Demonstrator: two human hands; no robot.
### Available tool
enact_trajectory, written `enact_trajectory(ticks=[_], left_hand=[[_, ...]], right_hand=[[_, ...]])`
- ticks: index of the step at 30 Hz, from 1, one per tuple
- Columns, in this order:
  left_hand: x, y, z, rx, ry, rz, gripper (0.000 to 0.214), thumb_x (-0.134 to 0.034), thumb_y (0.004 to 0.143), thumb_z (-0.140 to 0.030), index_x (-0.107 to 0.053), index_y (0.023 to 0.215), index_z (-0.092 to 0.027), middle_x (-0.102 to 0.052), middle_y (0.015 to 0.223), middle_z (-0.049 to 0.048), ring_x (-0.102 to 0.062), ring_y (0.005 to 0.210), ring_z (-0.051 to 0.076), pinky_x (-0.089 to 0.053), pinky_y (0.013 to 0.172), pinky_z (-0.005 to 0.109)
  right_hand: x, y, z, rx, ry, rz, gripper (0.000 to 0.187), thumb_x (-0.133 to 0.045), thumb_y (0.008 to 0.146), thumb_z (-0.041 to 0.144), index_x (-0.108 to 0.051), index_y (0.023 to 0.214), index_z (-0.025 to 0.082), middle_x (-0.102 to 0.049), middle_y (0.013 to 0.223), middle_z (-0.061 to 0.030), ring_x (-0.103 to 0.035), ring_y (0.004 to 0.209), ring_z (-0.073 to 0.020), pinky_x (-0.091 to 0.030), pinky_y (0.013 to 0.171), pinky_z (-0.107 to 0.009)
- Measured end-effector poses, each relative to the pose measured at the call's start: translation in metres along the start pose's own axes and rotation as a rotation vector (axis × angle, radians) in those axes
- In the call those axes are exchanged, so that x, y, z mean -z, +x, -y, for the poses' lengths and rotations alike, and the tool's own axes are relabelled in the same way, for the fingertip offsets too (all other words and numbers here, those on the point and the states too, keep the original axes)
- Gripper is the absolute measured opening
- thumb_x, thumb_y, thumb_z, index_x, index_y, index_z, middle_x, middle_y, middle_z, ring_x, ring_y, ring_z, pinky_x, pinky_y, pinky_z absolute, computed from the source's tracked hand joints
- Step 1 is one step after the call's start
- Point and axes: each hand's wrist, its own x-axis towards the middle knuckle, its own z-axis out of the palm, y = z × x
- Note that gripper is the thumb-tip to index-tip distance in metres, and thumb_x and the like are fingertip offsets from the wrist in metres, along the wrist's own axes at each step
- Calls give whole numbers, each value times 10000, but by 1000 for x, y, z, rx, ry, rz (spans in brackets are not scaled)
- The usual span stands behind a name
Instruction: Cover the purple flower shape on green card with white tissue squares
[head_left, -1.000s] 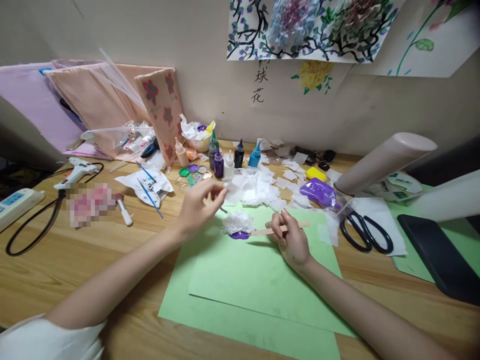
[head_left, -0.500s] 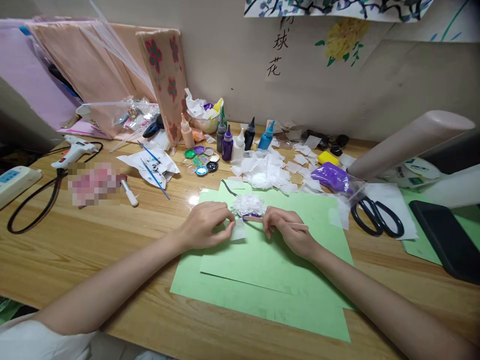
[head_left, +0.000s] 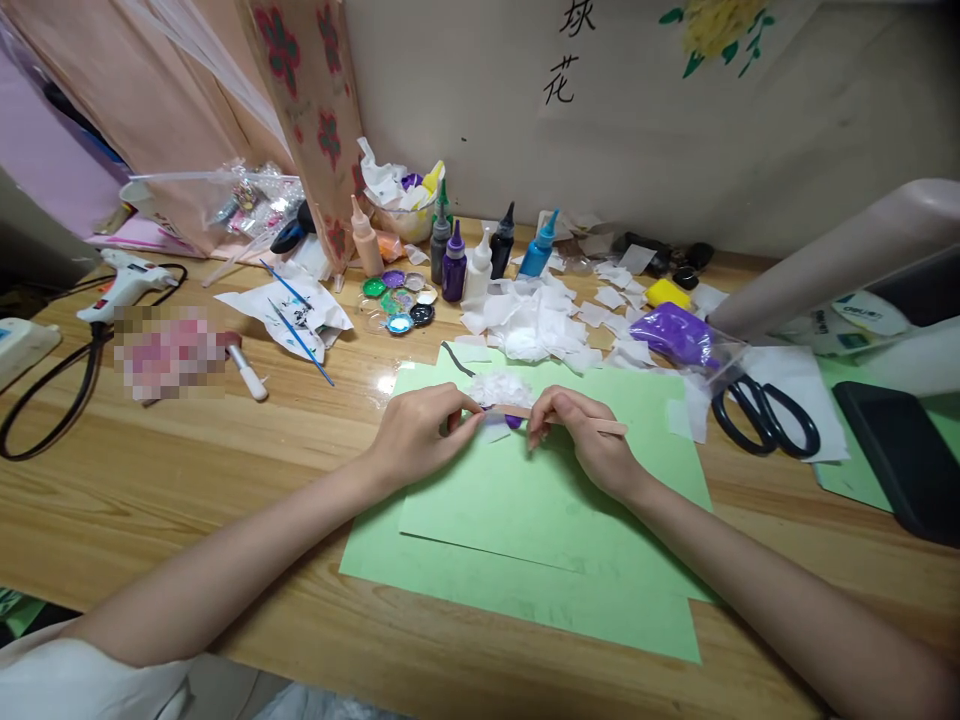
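I sit in a craft workspace: my wooden table (head_left: 225, 450) holds paint bottles (head_left: 454, 268) at twelve o'clock, a glue gun (head_left: 124, 285) at ten, scissors (head_left: 765, 412) at two.

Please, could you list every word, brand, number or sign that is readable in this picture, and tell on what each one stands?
"花": black character on the hanging paper sheet.
"球": above it, its top cut off by the picture's edge, so less certain.
Printed white wrapping at the right: lettering too small to read surely.
White device at the left edge: any marking is too blurred to read.
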Motion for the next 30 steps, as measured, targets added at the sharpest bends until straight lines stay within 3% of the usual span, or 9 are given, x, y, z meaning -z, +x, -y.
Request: enact_trajectory(ticks=[2,5,8,11,22,26,30], left_hand=[[-2,1,-1,63,-4,-14,148,-573,871,-268,-665,809,-169,-575,611,-26,-479,531,80,-329,527,211],[-3,2,0,106,-10,-17,142,-585,859,-274,-662,805,-168,-570,609,-29,-475,536,82,-317,519,211],[-3,3,2,97,-3,-18,148,-584,859,-281,-661,806,-167,-566,610,-29,-477,543,83,-317,524,213],[-3,3,3,89,7,-27,157,-576,865,-286,-656,806,-165,-562,611,-29,-482,551,85,-322,532,215],[-3,5,5,143,-27,8,151,-550,880,-290,-649,849,-180,-560,631,-32,-493,576,92,-317,552,216],[-1,5,6,255,-71,5,141,-494,903,-282,-591,905,-180,-545,631,-42,-482,558,95,-324,551,218],[0,6,8,330,-109,-1,118,-444,910,-248,-512,843,-178,-532,638,-37,-479,565,106,-329,550,225]], right_hand=[[1,-4,-1,125,-18,-55,396,-357,985,364,-601,720,200,-590,623,-8,-531,604,-146,-392,612,-301],[2,-10,-3,457,-125,-134,409,-338,984,293,-559,653,204,-543,563,-2,-463,567,-142,-372,580,-299],[1,-11,-2,623,-352,51,347,-339,966,233,-559,700,205,-569,589,-21,-468,593,-160,-400,580,-307],[-1,-7,1,610,-501,172,292,-344,952,201,-560,756,208,-602,631,-39,-475,636,-179,-429,615,-323],[-3,-5,1,549,-552,127,265,-345,961,194,-539,780,204,-592,652,-41,-458,669,-179,-418,633,-317],[-3,-5,0,535,-550,122,282,-337,971,213,-547,784,207,-599,667,-43,-477,681,-182,-421,646,-326],[-3,-5,0,519,-517,110,294,-331,976,221,-558,791,205,-608,685,-48,-500,702,-186,-426,656,-331]])
